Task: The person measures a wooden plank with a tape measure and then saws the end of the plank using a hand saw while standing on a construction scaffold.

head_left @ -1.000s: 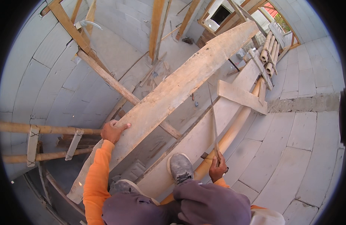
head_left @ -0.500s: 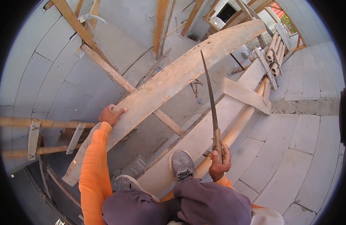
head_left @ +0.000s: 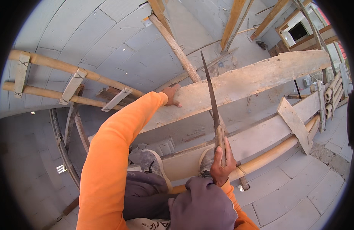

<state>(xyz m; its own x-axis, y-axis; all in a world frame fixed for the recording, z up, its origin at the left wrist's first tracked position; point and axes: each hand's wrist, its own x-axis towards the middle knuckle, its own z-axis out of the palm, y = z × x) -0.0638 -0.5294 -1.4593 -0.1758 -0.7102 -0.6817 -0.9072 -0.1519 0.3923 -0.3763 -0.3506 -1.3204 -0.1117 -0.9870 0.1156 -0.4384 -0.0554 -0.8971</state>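
A long, rough wooden plank (head_left: 238, 85) runs from lower left to upper right in front of me, above my feet. My left hand (head_left: 171, 96) grips the plank's far edge toward its left part, thumb on the upper face. In my right hand (head_left: 224, 165), the fingers are wrapped around the wooden handle of a handsaw (head_left: 212, 96). Its dark, tapering blade points up and away, appearing across the plank; whether it touches the wood I cannot tell. My left forearm hides part of the plank's left end.
My shoes stand on a lower board (head_left: 257, 142) beside a bamboo pole (head_left: 276, 153). A wooden crosspiece (head_left: 295, 124) lies over both. A bamboo ladder (head_left: 73, 86) is at left by the grey block wall (head_left: 96, 34). A slanting timber (head_left: 177, 48) passes under the plank; the floor lies far below.
My view has swung left, so the scene sits further right and tilted. My left hand keeps hold of the plank, with the arm reaching further forward. The saw stays in my right hand, blade up.
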